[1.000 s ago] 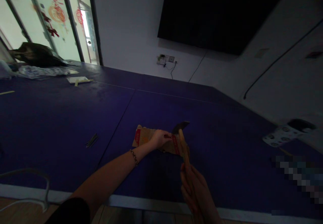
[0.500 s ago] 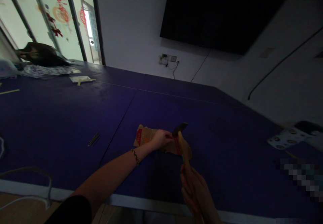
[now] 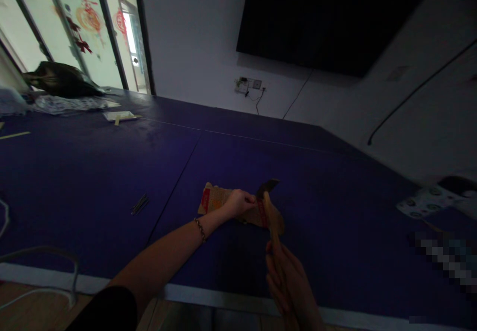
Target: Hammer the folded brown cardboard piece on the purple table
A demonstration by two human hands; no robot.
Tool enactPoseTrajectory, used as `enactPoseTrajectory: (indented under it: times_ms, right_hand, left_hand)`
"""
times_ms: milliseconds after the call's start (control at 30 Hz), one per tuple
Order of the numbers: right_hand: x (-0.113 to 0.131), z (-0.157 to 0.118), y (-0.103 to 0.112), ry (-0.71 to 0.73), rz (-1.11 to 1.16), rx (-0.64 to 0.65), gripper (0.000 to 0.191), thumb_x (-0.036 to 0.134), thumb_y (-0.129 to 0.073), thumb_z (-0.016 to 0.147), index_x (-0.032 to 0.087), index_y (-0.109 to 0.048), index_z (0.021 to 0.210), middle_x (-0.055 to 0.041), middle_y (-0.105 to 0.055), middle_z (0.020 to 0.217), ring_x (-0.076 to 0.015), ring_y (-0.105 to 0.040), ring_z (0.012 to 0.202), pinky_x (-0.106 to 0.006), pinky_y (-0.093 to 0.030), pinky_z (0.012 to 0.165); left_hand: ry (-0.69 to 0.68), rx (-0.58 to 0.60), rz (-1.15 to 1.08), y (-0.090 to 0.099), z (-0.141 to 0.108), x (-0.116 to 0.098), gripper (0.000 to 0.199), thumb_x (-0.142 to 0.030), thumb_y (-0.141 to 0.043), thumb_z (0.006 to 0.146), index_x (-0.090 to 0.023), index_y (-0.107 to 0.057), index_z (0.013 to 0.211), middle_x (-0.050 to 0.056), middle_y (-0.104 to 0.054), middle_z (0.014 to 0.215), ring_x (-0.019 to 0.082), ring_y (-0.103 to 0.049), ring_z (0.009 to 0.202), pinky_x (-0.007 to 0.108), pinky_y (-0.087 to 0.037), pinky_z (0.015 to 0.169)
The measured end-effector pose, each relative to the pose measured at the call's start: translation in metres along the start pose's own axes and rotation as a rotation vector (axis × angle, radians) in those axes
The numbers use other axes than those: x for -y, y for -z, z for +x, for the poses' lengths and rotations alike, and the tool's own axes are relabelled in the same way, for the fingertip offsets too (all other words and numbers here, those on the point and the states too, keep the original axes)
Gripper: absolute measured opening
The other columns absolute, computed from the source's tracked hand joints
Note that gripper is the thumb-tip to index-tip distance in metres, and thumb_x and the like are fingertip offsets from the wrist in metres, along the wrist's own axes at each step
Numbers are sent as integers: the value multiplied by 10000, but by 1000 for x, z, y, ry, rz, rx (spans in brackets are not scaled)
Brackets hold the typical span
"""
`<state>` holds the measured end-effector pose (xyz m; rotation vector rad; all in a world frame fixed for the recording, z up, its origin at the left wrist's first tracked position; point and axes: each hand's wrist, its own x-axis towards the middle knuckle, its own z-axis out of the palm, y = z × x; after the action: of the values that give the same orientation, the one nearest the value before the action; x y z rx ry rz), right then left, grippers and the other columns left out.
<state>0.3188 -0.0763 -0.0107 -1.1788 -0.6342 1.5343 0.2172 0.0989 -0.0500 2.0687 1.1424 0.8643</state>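
Observation:
A flattened piece of printed brown cardboard [image 3: 216, 199] with red bands lies on the blue tabletop [image 3: 208, 159]. Over its middle rests my left hand [image 3: 238, 204], thumb and fingers pinched together; whatever is between the fingertips is too small and dark to make out. My right hand [image 3: 288, 276] is wrapped round the wooden handle of a hammer [image 3: 274, 216]. The dark metal hammer head is just right of my left fingertips, over the cardboard; I cannot tell whether it touches anything. To the left lie several thin metal nails [image 3: 140, 204] in a small bundle.
A white cable [image 3: 72, 284] loops over the table's front left edge. At the back left are a white tray [image 3: 119, 116] and a dark bag [image 3: 63, 78]. A patterned item [image 3: 421, 203] lies at the right. A television [image 3: 320, 18] hangs on the wall.
Both hands and the hammer keep nearly the same places over the cardboard. The view has shifted very slightly.

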Motion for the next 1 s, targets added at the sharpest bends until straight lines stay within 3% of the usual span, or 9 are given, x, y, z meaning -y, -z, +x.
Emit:
enactPoseTrajectory:
  times_ms: [100,200,433,600,767,833,900,1000]
  right_hand:
    - [2,-1,-1,-33,-33,-16,485,556,-681,534,160,-499,746,120,-394,346,-22,-282,170,-103,-210,171]
    - [3,-3,-2,22,-8,-26,436,523,-662,595,168,-500,789,124,-393,369,-11,-280,187,-91,-213,190]
    - [-2,0,3,-4,-18,45,432,528,-658,593,167,-503,774,116,-401,358,-27,-279,167,-109,-220,164]
    - [-2,3,18,87,77,-63,390,455,-678,618,171,-534,845,105,-437,399,-17,-300,187,-92,-237,173]
    - [-7,27,57,197,212,117,252,336,-672,659,219,-562,854,125,-414,382,-11,-246,151,-100,-256,164]
    - [-11,37,71,174,297,288,168,273,-645,687,221,-587,836,147,-340,340,7,-147,134,-89,-234,156]
    - [-14,42,79,177,424,393,124,200,-598,721,206,-604,845,165,-268,327,32,-19,148,-55,-170,150]
    - [-17,41,80,241,625,410,179,114,-538,743,154,-595,908,168,-272,372,57,65,195,-7,-94,161]
  left_hand:
    - [-9,8,0,0,1,1,123,-189,-589,670,-121,-672,610,4,-665,656,117,-578,623,167,-410,580]
    - [-21,5,-1,-1,1,2,121,-176,-576,680,-127,-672,626,-3,-670,682,114,-583,654,162,-415,609]
    - [-19,7,32,-3,1,5,106,-188,-596,676,-115,-670,654,11,-672,700,111,-582,633,168,-418,599]
    - [-54,51,78,1,2,3,91,-180,-590,695,-132,-667,698,22,-677,791,116,-590,705,173,-420,656]
    - [-97,130,150,8,3,-1,52,-189,-649,644,-169,-656,691,5,-657,721,138,-574,696,200,-408,655]
    - [-104,148,173,9,4,-2,93,-209,-678,618,-163,-649,694,14,-643,709,149,-567,695,213,-405,651]
    - [-110,161,186,10,4,-3,132,-221,-699,597,-152,-644,697,27,-635,718,160,-566,708,222,-405,654]
    - [-108,166,186,10,4,-4,145,-205,-706,587,-138,-640,696,37,-626,720,167,-567,718,229,-411,656]
